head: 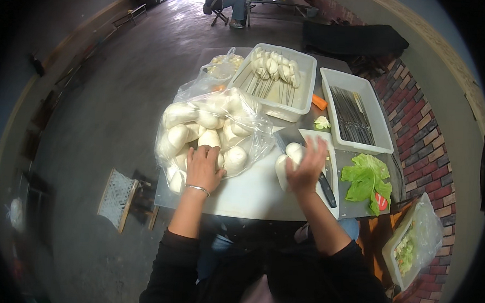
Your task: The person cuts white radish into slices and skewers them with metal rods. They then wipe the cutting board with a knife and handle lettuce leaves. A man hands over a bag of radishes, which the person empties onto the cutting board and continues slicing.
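My left hand, a bangle at its wrist, reaches into a clear plastic bag of thick white mushrooms. Its fingers rest against a mushroom; whether they grip it is hidden. On the white cutting board, my right hand is slightly blurred, fingers apart, beside a few white mushrooms. The thumb overlaps them in view. Under and beyond that hand lies a cleaver, its black handle towards me and its broad blade partly covered.
Skewered white pieces fill part of a plastic tub. Another tub holds metal skewers. Lettuce leaves and a carrot piece lie right of the board. A scrap bin stands lower right; a seated person is far off.
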{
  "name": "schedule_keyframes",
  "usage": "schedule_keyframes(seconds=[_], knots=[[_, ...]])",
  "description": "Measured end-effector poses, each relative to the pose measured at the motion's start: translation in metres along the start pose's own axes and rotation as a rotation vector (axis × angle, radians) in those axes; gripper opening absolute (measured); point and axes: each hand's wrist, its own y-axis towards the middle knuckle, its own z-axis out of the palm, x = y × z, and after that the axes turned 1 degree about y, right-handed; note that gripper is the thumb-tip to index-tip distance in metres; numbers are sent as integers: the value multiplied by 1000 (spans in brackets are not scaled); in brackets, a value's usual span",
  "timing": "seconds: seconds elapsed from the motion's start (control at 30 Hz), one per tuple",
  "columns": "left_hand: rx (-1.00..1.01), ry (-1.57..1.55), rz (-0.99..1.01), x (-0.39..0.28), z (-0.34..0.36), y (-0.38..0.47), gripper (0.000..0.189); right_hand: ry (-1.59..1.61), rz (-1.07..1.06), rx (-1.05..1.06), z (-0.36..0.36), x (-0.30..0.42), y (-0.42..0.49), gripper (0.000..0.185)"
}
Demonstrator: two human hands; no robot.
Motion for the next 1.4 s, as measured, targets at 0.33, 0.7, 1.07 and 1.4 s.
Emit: schedule_keyframes(seconds=[0.33, 0.7, 1.07, 1.4], knots=[[-41, 8, -212, 37, -51, -58, 111, 230, -480, 644, 74, 118, 38, 69], [-284, -219, -89, 53, -11, -105, 89, 209, -887, 547, 118, 149, 6, 52], [-781, -591, -292, 77, -22, -73, 52, 247, -108, 684, 27, 55, -48, 61], [-897, -48, -308, 45, 1, -77, 70, 151, -465, 467, 56, 91, 4, 66]])
